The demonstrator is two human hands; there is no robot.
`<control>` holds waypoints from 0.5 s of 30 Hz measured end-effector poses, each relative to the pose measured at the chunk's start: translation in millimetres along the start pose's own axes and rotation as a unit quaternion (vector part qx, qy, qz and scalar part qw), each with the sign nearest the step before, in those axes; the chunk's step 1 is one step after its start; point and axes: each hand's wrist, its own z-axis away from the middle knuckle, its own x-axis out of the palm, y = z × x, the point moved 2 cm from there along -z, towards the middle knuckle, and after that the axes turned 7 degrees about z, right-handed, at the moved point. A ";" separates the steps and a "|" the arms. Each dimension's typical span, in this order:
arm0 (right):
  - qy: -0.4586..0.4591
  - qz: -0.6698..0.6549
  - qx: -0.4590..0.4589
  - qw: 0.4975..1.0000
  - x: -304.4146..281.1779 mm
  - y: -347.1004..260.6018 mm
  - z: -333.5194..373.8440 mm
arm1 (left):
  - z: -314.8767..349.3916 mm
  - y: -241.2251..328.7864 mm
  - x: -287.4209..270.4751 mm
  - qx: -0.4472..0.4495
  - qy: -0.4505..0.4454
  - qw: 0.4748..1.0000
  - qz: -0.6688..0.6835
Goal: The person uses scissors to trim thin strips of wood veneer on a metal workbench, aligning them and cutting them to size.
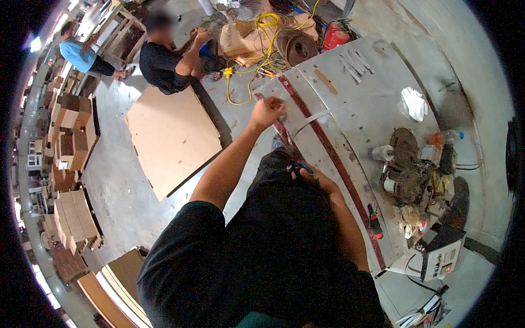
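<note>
Over the near-left edge of the grey metal table (339, 147), my left hand (269, 112) is curled closed beside a dark red strip. Whatever its fingers hold, if anything, cannot be made out. Close to my lap, my right hand (318, 179) is closed around a blue-handled hand tool (305, 168), which looks like pliers; its jaws are hard to see. A narrow pale strip (313, 117) curves across the table top and bends down at the edge between my hands. Several similar pale strips (355, 64) lie at the table's far end, near a yellow-brown stick (326, 81).
White gloves (414, 104), a blue-capped bottle (444, 137), a greasy machine (407, 180) and a control box (444, 256) stand right. A red-and-black tool (374, 223) lies nearer. Beyond are a fire extinguisher (335, 36) and yellow cord (268, 21). A co-worker (164, 60) squats by a cardboard sheet (172, 136).
</note>
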 end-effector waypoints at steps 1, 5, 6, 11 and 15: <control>0.011 -0.026 0.017 0.999 3.3 0.2 3.1 | 2.7 -10.9 -9.8 0.007 0.014 1.000 -0.026; 0.012 -0.026 -0.002 1.000 0.4 2.3 -1.8 | 37.7 -36.3 -46.2 -0.039 0.066 0.993 -0.086; 0.000 -0.017 -0.016 1.000 0.0 1.4 -2.8 | 51.8 -50.2 -54.4 -0.058 0.083 0.991 -0.093; -0.016 0.012 -0.039 0.999 -1.7 14.3 -6.1 | 106.2 -103.6 -84.5 -0.181 0.140 0.958 -0.175; -0.016 -0.027 -0.005 0.999 0.1 13.9 -4.9 | 137.8 -134.4 -96.1 -0.262 0.100 0.930 -0.237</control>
